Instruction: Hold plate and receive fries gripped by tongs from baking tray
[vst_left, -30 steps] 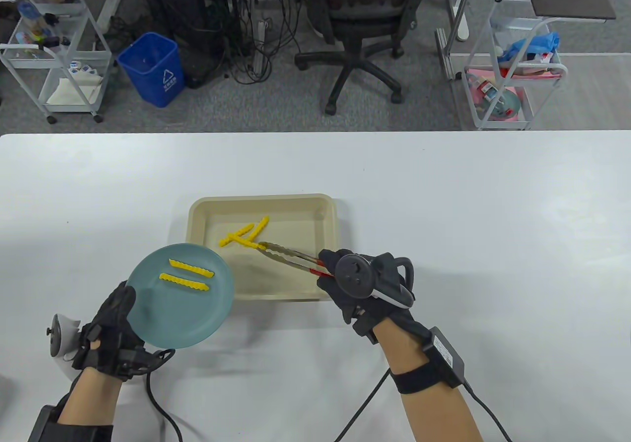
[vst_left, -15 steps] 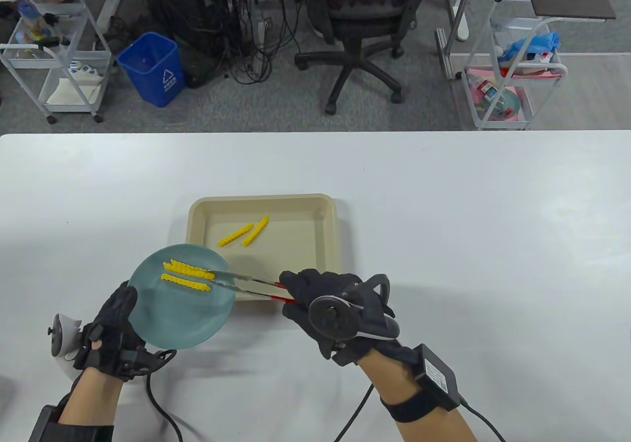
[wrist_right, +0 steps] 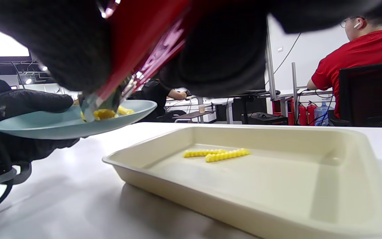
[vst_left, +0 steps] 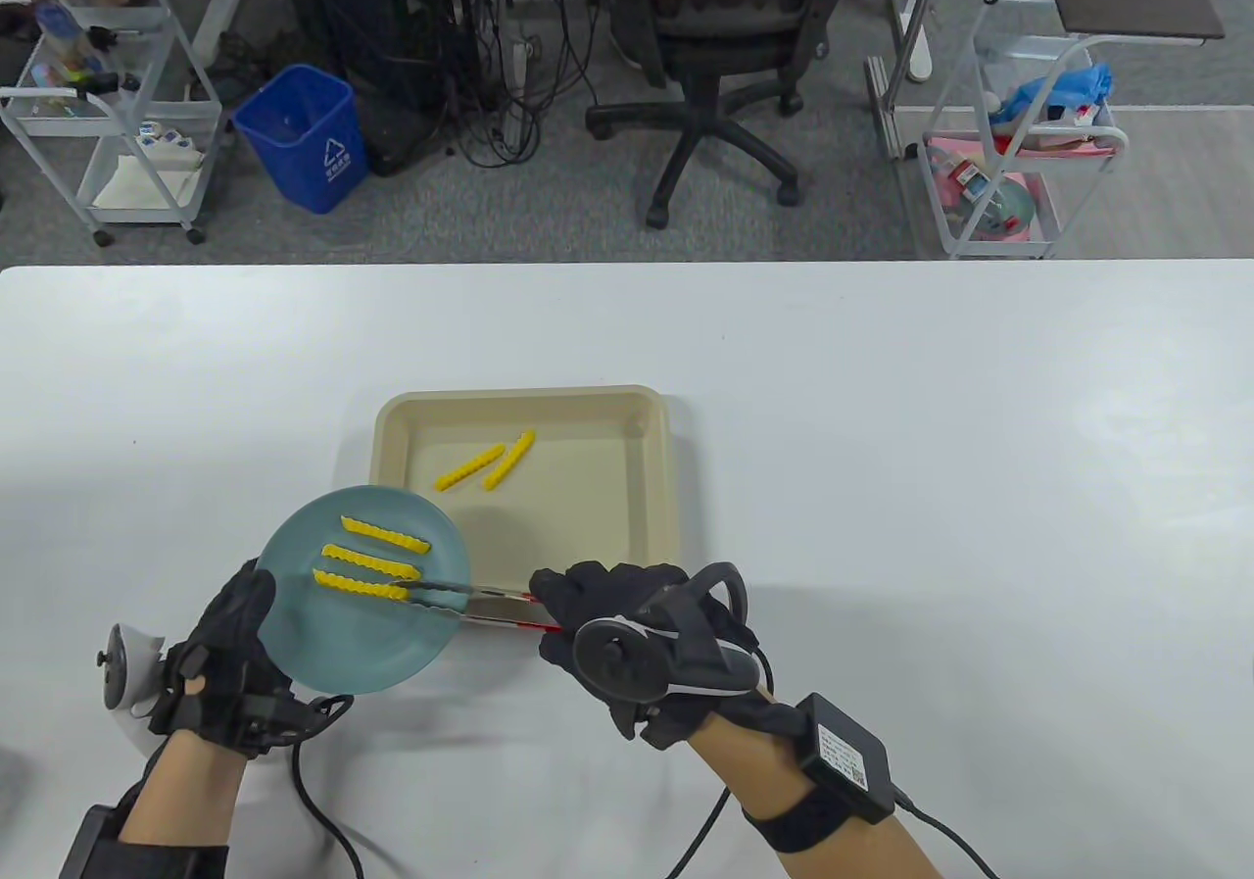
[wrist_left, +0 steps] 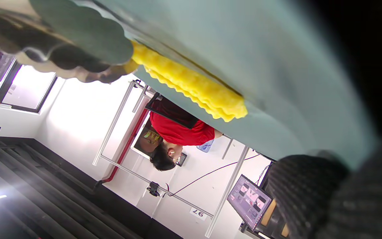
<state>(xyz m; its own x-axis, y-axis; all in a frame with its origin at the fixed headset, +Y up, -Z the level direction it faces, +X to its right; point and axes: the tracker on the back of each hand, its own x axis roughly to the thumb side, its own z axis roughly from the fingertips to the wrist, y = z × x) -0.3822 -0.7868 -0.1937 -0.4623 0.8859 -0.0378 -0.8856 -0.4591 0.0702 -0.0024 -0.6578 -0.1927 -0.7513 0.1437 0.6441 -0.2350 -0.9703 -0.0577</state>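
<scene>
Left hand (vst_left: 220, 659) grips the plate (vst_left: 323, 644) bearing three fries (vst_left: 377, 538); right hand (vst_left: 627, 629) grasps tongs (vst_left: 470, 605) over it. Baking tray (vst_left: 651, 487), just behind, holds two fries (vst_left: 485, 460).

The plate (vst_left: 294, 565) is held above the table (vst_left: 882, 409) and overlaps the near left corner of the baking tray (vst_left: 656, 487), blocking that corner from above. The tongs (vst_left: 470, 605) reach across the plate's right rim, and the right hand (vst_left: 627, 629) sits just beside the tray's near edge, closing off the approach from the near side. The left hand (vst_left: 220, 663) occupies the plate's near left edge. The tray's raised walls surround two fries (vst_left: 487, 461) lying near its far left; the tray floor to their right is open from above. Wide bare table lies right of the tray and beyond its far wall.
</scene>
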